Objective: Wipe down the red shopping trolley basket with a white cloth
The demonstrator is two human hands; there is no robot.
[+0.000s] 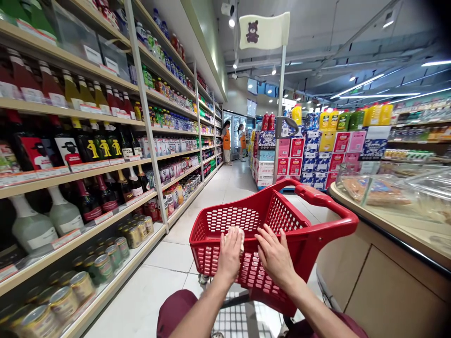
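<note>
A red plastic shopping cart (303, 251) with perforated walls stands side-on before me, its thick handle (343, 213) to the right. My left hand (229, 253) lies over the upper edge of the near wall, fingers together and pointing away. Under and beside those fingers a crumpled off-white cloth (241, 236) shows; most of it is hidden by the hand. A little to the right, my right hand (276, 256) is at the same wall near its rim, palm toward the cart, fingers stretched and slightly apart, holding nothing. Whether its palm touches the plastic I cannot tell.
Shelves of bottles and cans (105, 267) line the left side. At right is a curved counter (380, 277) with packaged food (373, 188). Stacked drink boxes (313, 152) stand beyond the cart, near a pole with a bear flag (269, 33). Two people (226, 141) in orange stand down the aisle.
</note>
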